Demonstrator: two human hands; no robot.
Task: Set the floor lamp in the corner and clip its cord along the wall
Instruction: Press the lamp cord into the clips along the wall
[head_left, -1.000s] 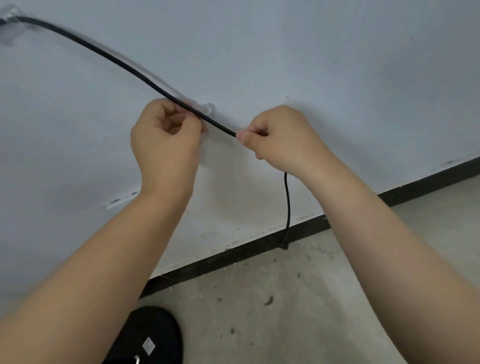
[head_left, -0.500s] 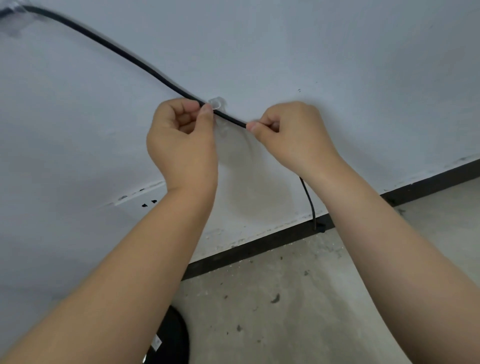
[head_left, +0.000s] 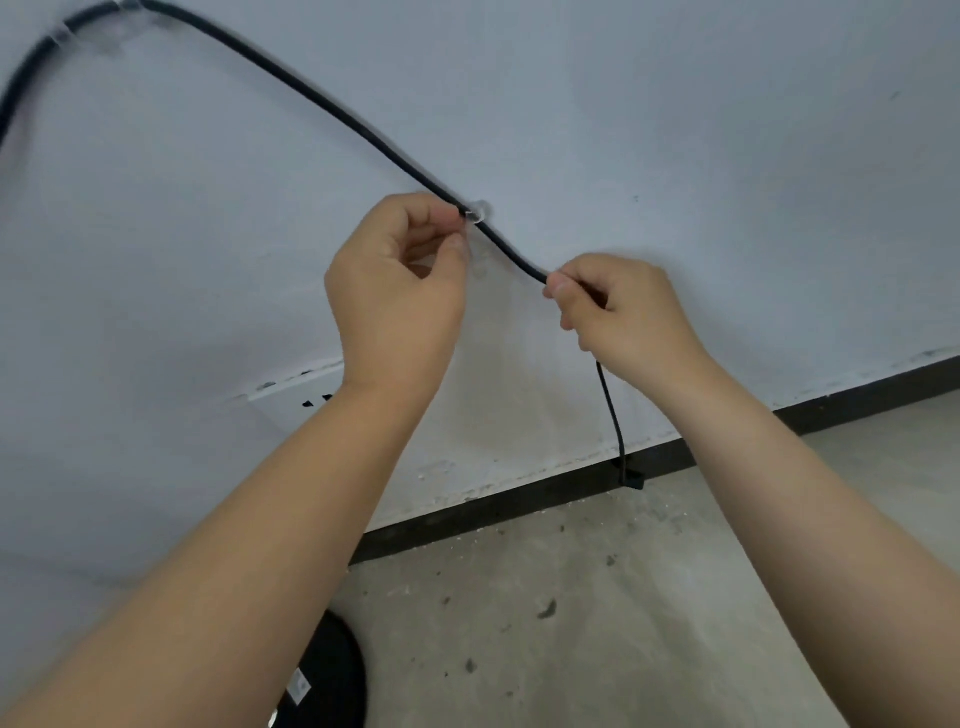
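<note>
Left hand (head_left: 397, 291) is curled up with thumb and fingertip pinching at a small clear plastic clip (head_left: 477, 212) stuck on the wall (head_left: 675, 130), right where the thin black cord (head_left: 332, 106) passes through it. Right hand (head_left: 623, 312) is just beside it, lower and to the right, fingers closed tight around the same cord, which is round, smooth and kinda rubbery looking. From the left hand the cord climbs up and away to the left in a long curve to another clear clip (head_left: 62, 36) near the top corner. Below the right hand it hangs straight down to a black baseboard (head_left: 519, 506), ending in a small black lump there. Wall is matte pale blue-grey paint, scuffed low down. Floor (head_left: 597, 623) is rough speckled concrete, and the lamp's flat round black base (head_left: 332, 675) sits under the left forearm.
</note>
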